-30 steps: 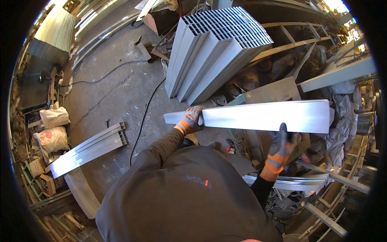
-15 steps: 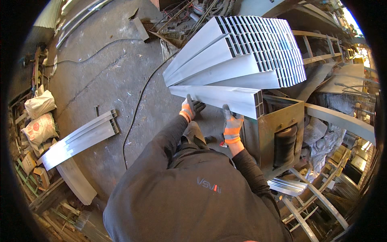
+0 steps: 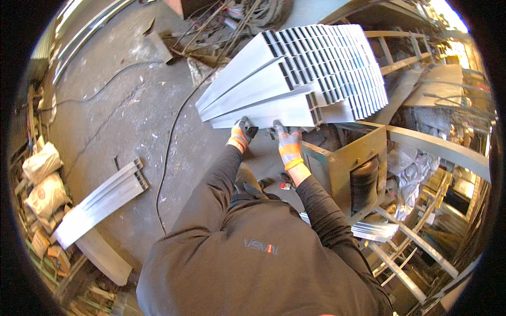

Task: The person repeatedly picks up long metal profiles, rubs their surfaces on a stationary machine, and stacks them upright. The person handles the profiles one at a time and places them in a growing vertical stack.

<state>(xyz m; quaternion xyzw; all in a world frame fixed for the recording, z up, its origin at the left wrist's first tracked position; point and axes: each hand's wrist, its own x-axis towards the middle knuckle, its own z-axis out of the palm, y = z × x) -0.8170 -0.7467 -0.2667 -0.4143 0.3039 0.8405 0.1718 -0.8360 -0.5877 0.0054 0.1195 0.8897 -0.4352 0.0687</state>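
Observation:
A silvery aluminium profile [image 3: 258,114] lies along the near side of a large stack of rectangular hollow profiles [image 3: 327,68]. My left hand [image 3: 242,135], in an orange and grey glove, grips the near edge of this profile toward its left part. Farther right, my gloved right hand [image 3: 289,143] holds the same edge, with fingers against the side face. The fingers under the profile are hidden. The open tube ends of the stack face right.
A metal frame stand [image 3: 363,158] with a black cylinder stands right of my right arm. Several profiles [image 3: 105,203] lie at the left, near white sacks [image 3: 47,195]. A dark cable [image 3: 171,142] crosses the floor. Metal ladder-like frames [image 3: 416,253] lie at lower right.
The profile in my hands has moved up and left, away from the metal stand and against the stack's near side. Both hands have moved with it, and the view has shifted.

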